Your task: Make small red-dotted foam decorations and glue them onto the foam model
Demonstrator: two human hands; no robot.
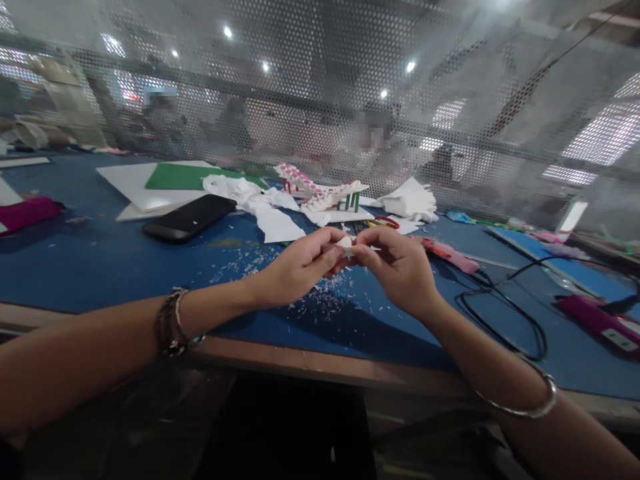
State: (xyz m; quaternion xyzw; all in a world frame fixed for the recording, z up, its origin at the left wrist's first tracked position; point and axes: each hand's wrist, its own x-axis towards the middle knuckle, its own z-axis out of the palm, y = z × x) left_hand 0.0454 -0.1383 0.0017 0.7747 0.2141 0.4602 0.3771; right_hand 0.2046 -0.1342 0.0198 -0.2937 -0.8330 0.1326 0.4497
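A small white piece, which looks like paper or foam (pixel 345 244), is pinched between both hands over the blue tabletop (pixel 210 273). My left hand (pixel 300 267) has its thumb and fingers closed on the piece from the left. From the right, my right hand (pixel 400 267) grips its other edge with thumb and forefinger. Its exact shape is mostly covered by the fingertips. White shavings (pixel 327 303) are strewn on the table below the hands. Just behind the hands lie red-and-yellow handled scissors (pixel 384 222).
A black phone (pixel 190 218) lies left, near crumpled white paper (pixel 237 192) and a green sheet (pixel 185 177). Pink-dotted white models (pixel 297 179) stand behind the hands. To the right are a pink glue gun (pixel 457 259), a black cable (pixel 537 333) and a purple power strip (pixel 597 323). Perforated mesh (pixel 310 80) rises behind.
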